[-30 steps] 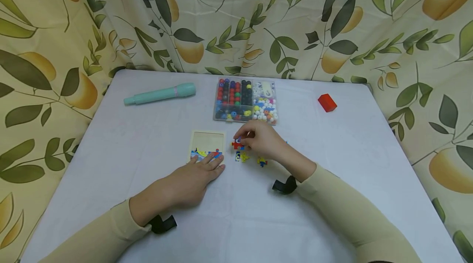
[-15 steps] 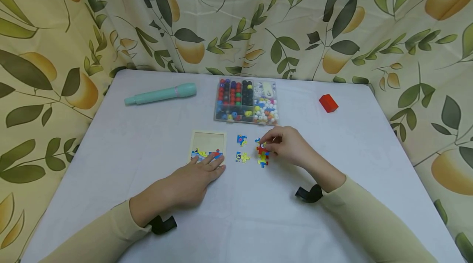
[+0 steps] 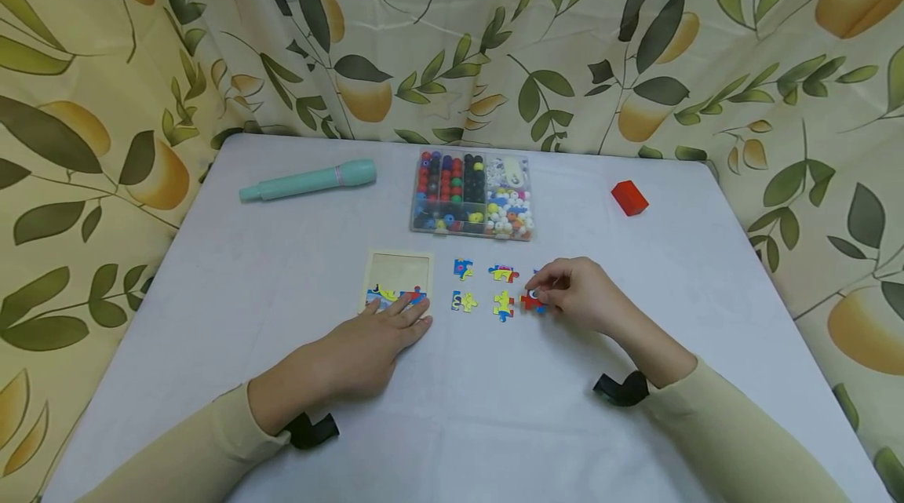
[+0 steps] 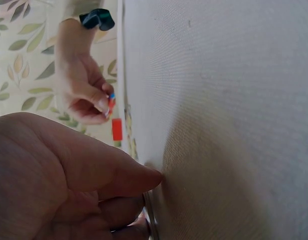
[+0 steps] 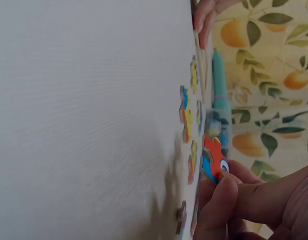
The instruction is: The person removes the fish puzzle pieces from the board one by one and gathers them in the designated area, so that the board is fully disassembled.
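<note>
Puzzle pc (image 5: 213, 154) pinched by R hand (image 5: 246, 202); eye (image 5: 224, 166) clear in R-wrist only; L hand (image 3: 360, 346) spread on tray (image 3: 399, 271).

L hand (image 3: 370, 344) hides pt of puzzle tray (image 3: 399, 266).

With my right hand (image 3: 586, 295) pinching a red-and-blue jigsaw piece (image 3: 532, 300), I'm having free white tablecloth (image 3: 706, 291) at 3 and 7 o'clock. At 12, a lane is running between the bead box (image 3: 472, 195) at 10 and the red block (image 3: 630, 198) at 1. Toward 9, loose jigsaw pieces (image 3: 504, 304) are obstructing a low sweep; beyond them, my left hand (image 3: 360, 350) is covering the wooden puzzle tray's (image 3: 399, 267) near edge.
</note>
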Tool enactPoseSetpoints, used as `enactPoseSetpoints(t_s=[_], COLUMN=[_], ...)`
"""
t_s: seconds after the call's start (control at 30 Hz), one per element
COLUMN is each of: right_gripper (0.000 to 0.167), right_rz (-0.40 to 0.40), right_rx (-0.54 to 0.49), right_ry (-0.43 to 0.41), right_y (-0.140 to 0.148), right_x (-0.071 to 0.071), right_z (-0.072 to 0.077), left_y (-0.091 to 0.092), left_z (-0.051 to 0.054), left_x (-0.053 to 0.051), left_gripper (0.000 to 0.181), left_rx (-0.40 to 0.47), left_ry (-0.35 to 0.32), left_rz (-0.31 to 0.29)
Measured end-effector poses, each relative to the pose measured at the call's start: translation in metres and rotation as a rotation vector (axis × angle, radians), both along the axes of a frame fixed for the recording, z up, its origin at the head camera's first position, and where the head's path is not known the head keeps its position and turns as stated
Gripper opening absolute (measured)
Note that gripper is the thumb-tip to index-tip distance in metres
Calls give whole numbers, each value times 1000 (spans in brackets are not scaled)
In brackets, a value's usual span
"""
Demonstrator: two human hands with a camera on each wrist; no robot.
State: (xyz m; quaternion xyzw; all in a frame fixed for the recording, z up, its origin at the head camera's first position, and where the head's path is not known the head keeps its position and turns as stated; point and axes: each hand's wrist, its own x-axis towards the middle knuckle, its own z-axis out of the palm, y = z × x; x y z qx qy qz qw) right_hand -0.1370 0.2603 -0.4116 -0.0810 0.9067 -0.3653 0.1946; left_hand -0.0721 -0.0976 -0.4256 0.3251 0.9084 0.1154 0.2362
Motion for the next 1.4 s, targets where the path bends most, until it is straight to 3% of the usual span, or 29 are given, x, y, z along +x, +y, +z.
enactPoseSetpoints(t_s=[0.57, 1.03, 1.4], right_gripper=[15, 21, 26], right_rz=[-40, 3, -40], right_rx=[-9, 178, 190], right_ry=[-101, 98, 156], right_y=[13, 9, 6], right_x=[9, 12, 11], right_z=[-4, -18, -13], left_y=[-1, 0, 0], left_z=[1, 2, 3], left_x=[0, 1, 1], left_gripper=[60, 65, 62], left_rx=[3, -8, 2], left_ry=[11, -10, -6], left_rz=[-9, -2, 5])
